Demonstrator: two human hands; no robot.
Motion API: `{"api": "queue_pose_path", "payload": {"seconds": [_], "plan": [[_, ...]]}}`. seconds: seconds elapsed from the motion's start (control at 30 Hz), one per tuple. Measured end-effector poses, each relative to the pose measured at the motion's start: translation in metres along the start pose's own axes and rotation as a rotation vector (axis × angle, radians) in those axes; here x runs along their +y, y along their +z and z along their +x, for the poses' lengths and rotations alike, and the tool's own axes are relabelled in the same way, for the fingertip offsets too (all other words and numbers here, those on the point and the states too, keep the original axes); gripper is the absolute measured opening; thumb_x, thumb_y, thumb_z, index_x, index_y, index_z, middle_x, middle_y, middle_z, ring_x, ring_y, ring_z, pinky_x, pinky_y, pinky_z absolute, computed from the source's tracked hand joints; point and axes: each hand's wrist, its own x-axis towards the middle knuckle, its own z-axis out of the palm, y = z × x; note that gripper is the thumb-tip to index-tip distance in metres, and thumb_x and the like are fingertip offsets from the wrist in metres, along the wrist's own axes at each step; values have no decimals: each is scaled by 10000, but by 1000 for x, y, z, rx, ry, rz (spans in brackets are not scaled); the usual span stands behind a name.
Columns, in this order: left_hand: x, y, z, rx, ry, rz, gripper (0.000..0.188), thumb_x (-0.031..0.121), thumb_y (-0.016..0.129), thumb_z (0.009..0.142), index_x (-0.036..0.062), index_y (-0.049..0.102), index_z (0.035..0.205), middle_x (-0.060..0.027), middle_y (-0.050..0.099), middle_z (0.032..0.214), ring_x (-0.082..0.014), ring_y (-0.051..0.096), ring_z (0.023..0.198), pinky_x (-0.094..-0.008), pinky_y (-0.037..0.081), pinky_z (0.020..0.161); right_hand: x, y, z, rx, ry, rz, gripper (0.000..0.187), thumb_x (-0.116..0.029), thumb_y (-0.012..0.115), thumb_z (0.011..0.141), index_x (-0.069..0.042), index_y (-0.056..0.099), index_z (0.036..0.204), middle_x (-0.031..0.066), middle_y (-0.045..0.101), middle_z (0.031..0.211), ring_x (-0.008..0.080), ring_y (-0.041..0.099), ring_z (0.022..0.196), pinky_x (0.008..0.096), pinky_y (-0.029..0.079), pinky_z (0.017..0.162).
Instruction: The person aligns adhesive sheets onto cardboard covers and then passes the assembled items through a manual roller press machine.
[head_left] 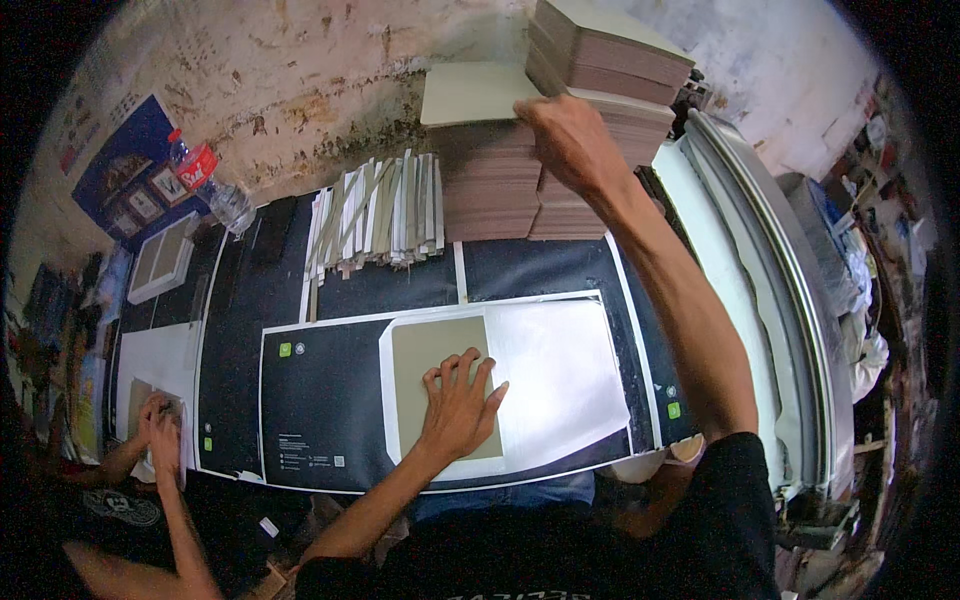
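Observation:
My left hand (462, 400) lies with fingers spread on a grey-brown board (412, 385). That board rests on a white paper sheet (560, 375) with cut corners, which lies on a dark printed sheet (325, 395). My right arm reaches to the back of the table. There my right hand (570, 140) is closed, its fingertips pinching the near right corner of the top board (475, 92) on a tall stack. Part of the stack below that board is blurred.
Paper strips (385, 210) lie in a pile beside the board stack (490, 190). A plastic bottle (230, 200) stands at the back left. At the left end, another person's hands (158, 435) work on a small board. A long metal-edged machine (765, 290) stands at the right.

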Motion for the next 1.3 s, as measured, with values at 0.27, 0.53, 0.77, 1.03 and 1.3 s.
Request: {"api": "queue_pose_path", "payload": {"seconds": [0.27,0.53,0.77,1.03,1.3], "plan": [[3,-8,7,57,34,-33,385,319,568,1010,36,569,1272,-197,515,1299,-333,452,1208,-545,286,992,-5,8,-7,-100,-23,-37,92,3,648,812,14,662,902,252,692,921,423,704,907,501,578,790],[-29,-82,131,422,0,-425,319,260,623,981,44,571,1210,-142,625,1159,-301,588,1084,-474,334,982,22,-9,50,-344,-67,248,477,-405,737,923,16,616,1113,254,734,914,377,739,910,441,576,802],[-25,-98,183,904,-8,-219,527,242,756,891,23,508,1302,-166,600,1196,-307,594,1080,-442,451,955,13,-23,53,-444,-83,258,802,-468,830,799,36,522,1342,292,728,1015,393,727,1007,447,566,919],[-32,-98,228,810,-41,-955,705,250,866,833,54,453,1370,-122,635,1173,-187,608,1073,-303,511,850,27,-15,62,-507,-102,284,828,-437,873,759,57,532,1329,314,717,1017,402,727,1001,445,586,875],[-38,-105,246,811,-15,-1154,580,142,823,859,57,517,1344,-117,692,1088,-164,648,976,-289,518,835,11,-58,72,-378,-221,43,418,-100,626,965,-52,533,1369,295,701,963,435,712,875,502,566,727]]}}
